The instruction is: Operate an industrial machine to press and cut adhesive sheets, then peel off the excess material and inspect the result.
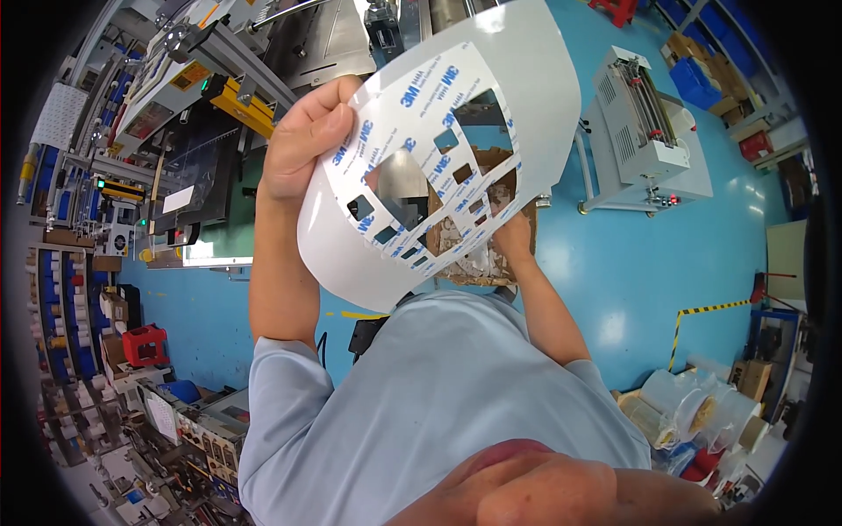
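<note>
My left hand pinches the left edge of a large white adhesive-backed sheet, thumb on the face toward me. The sheet is held up in front of me, tilted and bowed. A printed layer with blue lettering covers its middle, where several rectangular openings of different sizes are cut through. Behind the sheet's lower right edge is my right hand, its fingers mostly hidden. Below it, partly seen through the openings, stands a worn cardboard box with pale scraps inside.
A machine with metal frames and yellow parts stands at the far left, beside a green-topped bench. A white roller machine is on the blue floor at right. Plastic-wrapped rolls lie lower right; a red stool is at left.
</note>
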Motion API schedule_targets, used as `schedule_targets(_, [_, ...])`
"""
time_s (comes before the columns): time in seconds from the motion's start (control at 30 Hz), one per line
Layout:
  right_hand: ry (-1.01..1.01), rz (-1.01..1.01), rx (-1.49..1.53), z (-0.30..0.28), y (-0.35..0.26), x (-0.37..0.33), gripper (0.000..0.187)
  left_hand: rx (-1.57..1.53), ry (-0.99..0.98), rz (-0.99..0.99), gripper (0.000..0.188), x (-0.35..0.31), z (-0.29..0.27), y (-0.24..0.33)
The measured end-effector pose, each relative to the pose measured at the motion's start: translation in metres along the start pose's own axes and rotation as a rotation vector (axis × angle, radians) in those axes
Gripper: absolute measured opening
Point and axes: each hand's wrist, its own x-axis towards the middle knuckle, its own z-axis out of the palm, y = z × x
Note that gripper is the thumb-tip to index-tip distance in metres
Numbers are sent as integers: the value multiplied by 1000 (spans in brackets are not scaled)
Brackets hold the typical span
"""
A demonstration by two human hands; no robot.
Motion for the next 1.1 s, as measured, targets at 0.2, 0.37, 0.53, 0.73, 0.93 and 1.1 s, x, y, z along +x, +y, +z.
schedule_targets(0.2, [-9, -185, -85, 4, 6, -3, 3, -51, -81, -15, 25, -1, -10, -2])
schedule_targets(0.37, [-46, -169, -61, -3, 2, -4, 24, 63, -64, -62, 21, 2, -13, 3])
schedule_targets(0.53, [61, -277, -116, -6, -4, -3, 12, 250, -39, -112, 21, 16, 7, 10])
schedule_targets(0.73, [-12, -175, -53, -2, -10, 0, 13, 380, -49, -155, 23, 18, 23, 15])
schedule_targets(0.93, [-23, -44, -54, -6, -16, -3, 20, 317, -8, -124, 22, 18, 19, 14])
schedule_targets(1.1, [-115, 14, 58, -2, 3, 2, 18, 144, -87, -59, 20, 23, 4, 10])
